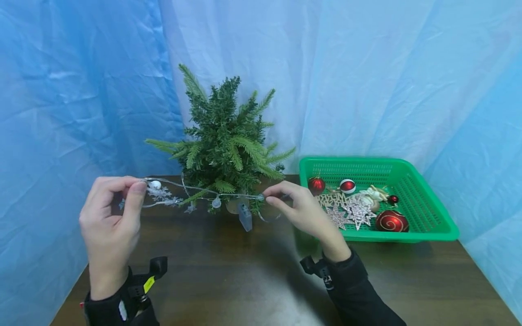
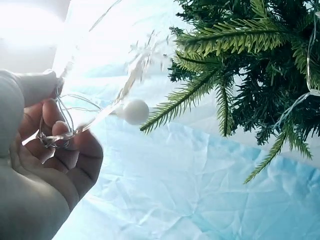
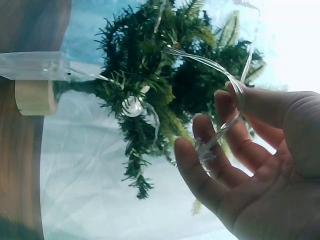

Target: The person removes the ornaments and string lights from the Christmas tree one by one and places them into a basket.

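A string of lights (image 1: 197,188) on clear wire stretches between both hands, across the front of a small artificial Christmas tree (image 1: 224,131). My left hand (image 1: 112,217) pinches one end between thumb and forefinger; loops of wire lie by its other fingers in the left wrist view. Beside it hang a white ball (image 2: 136,111) and snowflake shapes (image 1: 160,194). My right hand (image 1: 299,208) pinches the wire with thumb and forefinger, right of the tree. A clear battery box (image 1: 245,214) hangs in front of the tree's wooden base (image 3: 35,97).
On the right stands a green basket (image 1: 436,213) holding red baubles (image 1: 392,221), glittery stars (image 1: 359,211) and other ornaments. All of it is on a dark wooden table (image 1: 228,285). Blue and white cloth (image 1: 359,81) hangs behind and at the sides.
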Demonstrator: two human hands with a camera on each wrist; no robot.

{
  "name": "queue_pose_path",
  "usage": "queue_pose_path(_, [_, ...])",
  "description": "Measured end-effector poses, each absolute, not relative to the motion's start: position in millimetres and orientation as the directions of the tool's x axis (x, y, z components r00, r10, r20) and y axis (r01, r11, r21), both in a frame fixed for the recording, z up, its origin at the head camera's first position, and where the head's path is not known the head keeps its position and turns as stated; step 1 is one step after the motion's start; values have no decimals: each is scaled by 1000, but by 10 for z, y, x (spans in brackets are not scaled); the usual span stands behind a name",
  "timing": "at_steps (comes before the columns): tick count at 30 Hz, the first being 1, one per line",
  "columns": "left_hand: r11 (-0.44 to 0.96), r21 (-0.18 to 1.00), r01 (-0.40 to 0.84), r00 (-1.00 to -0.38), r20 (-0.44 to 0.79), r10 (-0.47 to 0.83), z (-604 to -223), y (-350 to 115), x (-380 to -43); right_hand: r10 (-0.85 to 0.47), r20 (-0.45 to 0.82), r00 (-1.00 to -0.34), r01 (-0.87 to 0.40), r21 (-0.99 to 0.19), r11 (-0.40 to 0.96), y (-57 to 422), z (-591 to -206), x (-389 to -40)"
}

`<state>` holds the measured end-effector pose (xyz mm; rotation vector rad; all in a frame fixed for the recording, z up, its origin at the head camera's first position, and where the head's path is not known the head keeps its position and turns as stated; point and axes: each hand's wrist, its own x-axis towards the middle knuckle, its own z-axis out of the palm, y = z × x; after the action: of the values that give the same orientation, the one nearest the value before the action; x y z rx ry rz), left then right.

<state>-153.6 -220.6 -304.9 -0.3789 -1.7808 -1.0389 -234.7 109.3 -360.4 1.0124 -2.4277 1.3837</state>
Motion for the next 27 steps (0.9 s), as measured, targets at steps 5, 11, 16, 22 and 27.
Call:
queue_pose_path(5, [571, 500, 651, -480, 854, -201, -3065, -2209, -1546, -497, 455, -738, -655, -660, 369, 1040, -3646, -2360])
queue_pose_path(11, [555, 509, 658, -521, 840, -153, -3069, -2217, -1562, -488, 443, -752, -645, -646, 408, 980, -3691, -2376])
queue_pose_path(16, [560, 490, 669, -588, 809, -5, -3133, -2249, -1649, -461, 400, -792, -596, -671, 441, 944, -3741, -2401])
queue_pose_path(22, [468, 569, 676, -664, 746, 52, -3232, -2316, -1737, -461, 374, -805, -578, -671, 465, 922, -3784, -2413])
queue_pose_path(27, [391, 585, 710, -654, 754, 60, -3280, -2371, -1794, -539, 318, -780, -606, -601, 522, 887, -3826, -2397])
